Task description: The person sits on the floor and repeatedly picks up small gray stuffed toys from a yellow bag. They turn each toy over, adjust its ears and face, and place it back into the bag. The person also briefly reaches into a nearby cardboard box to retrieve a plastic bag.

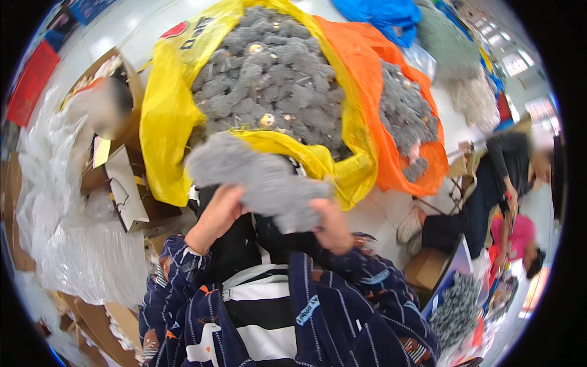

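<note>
Above my lap I hold a grey fluffy plush piece [260,174], stretched sideways and slightly blurred. My left hand [219,215] is closed on its lower left edge. At its right end my right hand [333,225] grips the same piece, with some fingers hidden by the fur. Just beyond it stands a yellow sack [164,122], its mouth spread wide. Inside lies a heap of similar grey plush pieces [269,85], a few showing small yellowish round parts.
An orange sack [351,52] with more grey plush adjoins the yellow one. To the left are clear plastic sheeting [55,202] and cardboard boxes [131,76]. At right, two people [477,208] [520,238] sit near a bin of grey pieces [458,306].
</note>
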`<state>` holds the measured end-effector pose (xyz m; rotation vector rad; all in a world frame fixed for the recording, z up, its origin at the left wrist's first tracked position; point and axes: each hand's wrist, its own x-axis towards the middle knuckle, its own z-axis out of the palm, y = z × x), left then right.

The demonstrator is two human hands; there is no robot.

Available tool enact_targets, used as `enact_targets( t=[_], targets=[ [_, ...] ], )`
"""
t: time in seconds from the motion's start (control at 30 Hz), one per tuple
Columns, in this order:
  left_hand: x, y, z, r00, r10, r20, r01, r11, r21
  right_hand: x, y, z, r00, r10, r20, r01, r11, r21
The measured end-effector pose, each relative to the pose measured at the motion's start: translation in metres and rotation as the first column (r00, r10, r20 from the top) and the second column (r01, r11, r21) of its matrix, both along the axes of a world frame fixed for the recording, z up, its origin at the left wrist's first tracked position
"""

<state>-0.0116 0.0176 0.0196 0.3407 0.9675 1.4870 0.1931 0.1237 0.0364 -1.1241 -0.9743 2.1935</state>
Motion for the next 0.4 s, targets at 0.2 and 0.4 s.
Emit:
enact_targets(
  t=[0.2,0.4],
  targets=[
    [-0.004,0.017,0.1,0.821,-0.338,-0.46,0.569,0.55,0.611,0.069,0.142,0.01,0.77,-0.543,-0.335,0.583,0.812,0.023],
    [0.022,0.054,0.133,0.887,-0.462,-0.023,0.178,0.294,0.939,-0.022,0.18,-0.065,0.906,-0.33,0.265,0.203,0.889,0.411]
  ],
)
